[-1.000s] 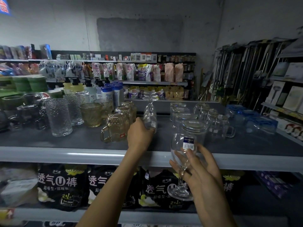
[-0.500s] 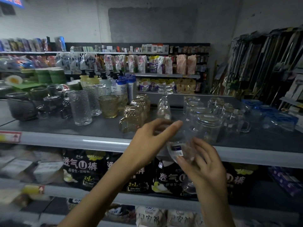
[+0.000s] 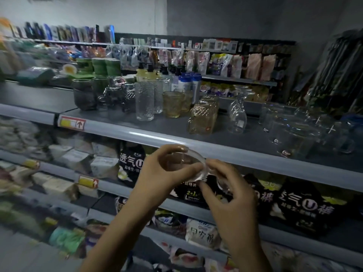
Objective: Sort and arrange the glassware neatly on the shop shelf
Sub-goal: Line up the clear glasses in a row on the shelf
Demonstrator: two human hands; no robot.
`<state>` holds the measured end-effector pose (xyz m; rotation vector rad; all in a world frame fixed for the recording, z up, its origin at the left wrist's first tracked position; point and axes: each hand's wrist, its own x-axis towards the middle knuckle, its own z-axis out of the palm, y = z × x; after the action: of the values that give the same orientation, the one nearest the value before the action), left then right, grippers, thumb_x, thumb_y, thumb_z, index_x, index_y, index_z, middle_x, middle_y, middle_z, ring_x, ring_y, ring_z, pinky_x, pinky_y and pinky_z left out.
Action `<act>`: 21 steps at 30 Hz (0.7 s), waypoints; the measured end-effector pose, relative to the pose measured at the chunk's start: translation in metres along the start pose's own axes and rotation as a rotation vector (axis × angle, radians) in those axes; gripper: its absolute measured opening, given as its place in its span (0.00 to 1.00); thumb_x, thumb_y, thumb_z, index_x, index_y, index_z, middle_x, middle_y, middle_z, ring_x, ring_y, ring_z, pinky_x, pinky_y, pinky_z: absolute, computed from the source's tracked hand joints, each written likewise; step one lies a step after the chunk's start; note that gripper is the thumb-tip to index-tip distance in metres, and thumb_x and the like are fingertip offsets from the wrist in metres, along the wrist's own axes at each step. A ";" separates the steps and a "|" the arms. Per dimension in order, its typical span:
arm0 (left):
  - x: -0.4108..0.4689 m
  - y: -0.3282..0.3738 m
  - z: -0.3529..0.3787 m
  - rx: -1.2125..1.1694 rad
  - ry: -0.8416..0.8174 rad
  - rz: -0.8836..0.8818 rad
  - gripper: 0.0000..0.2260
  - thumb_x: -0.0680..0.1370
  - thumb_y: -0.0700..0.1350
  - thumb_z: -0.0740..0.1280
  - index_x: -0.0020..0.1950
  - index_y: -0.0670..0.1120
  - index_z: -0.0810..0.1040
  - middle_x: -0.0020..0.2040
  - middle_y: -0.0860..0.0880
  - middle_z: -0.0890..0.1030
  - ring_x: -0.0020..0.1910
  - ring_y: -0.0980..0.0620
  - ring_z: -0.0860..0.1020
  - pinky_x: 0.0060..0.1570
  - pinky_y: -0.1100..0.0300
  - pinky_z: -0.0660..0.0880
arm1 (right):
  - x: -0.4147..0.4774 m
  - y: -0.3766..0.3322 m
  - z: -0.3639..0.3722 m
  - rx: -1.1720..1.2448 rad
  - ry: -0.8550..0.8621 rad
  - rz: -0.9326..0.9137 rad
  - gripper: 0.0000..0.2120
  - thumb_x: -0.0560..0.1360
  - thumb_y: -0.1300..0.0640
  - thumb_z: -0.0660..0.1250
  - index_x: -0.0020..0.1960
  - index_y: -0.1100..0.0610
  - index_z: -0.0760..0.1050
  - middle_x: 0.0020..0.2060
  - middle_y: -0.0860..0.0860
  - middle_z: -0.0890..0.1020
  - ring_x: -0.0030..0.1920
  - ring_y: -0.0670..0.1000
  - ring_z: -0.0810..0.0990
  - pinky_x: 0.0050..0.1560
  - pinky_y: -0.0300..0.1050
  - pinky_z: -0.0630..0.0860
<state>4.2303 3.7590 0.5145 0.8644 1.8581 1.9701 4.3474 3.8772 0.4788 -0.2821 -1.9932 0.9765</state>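
Both of my hands hold one clear stemmed glass (image 3: 193, 165) in front of the shelf's grey front edge (image 3: 121, 132). My left hand (image 3: 159, 173) curls around its round foot or rim, my right hand (image 3: 229, 193) grips the other end lower right. On the shelf stand an upside-down stemmed glass (image 3: 237, 116), amber handled mugs (image 3: 204, 118), amber tumblers (image 3: 173, 104), tall textured clear glasses (image 3: 144, 104), dark smoked cups (image 3: 84, 94) and clear lidded mugs (image 3: 294, 134).
Black diaper packs (image 3: 302, 207) and white packets (image 3: 102, 165) fill the lower shelves. Bottles (image 3: 186, 83) and bagged goods stand behind the glassware. Mop handles (image 3: 334, 79) hang at the right. Bare shelf surface (image 3: 35, 97) lies left of the dark cups.
My left hand left the upside-down glass on the shelf and came down to join the right on the held glass, which has been tipped over. The view swung left and down.
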 end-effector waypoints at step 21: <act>-0.032 -0.050 0.016 0.064 -0.204 0.191 0.29 0.69 0.43 0.83 0.66 0.50 0.76 0.61 0.54 0.82 0.62 0.52 0.82 0.61 0.58 0.79 | 0.007 -0.023 -0.009 0.315 0.111 0.301 0.08 0.80 0.55 0.67 0.53 0.52 0.84 0.45 0.46 0.88 0.49 0.44 0.86 0.46 0.34 0.80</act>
<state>4.2556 3.7587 0.4588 1.2538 1.7861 1.8549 4.3537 3.8703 0.5023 -0.4582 -1.6948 1.4144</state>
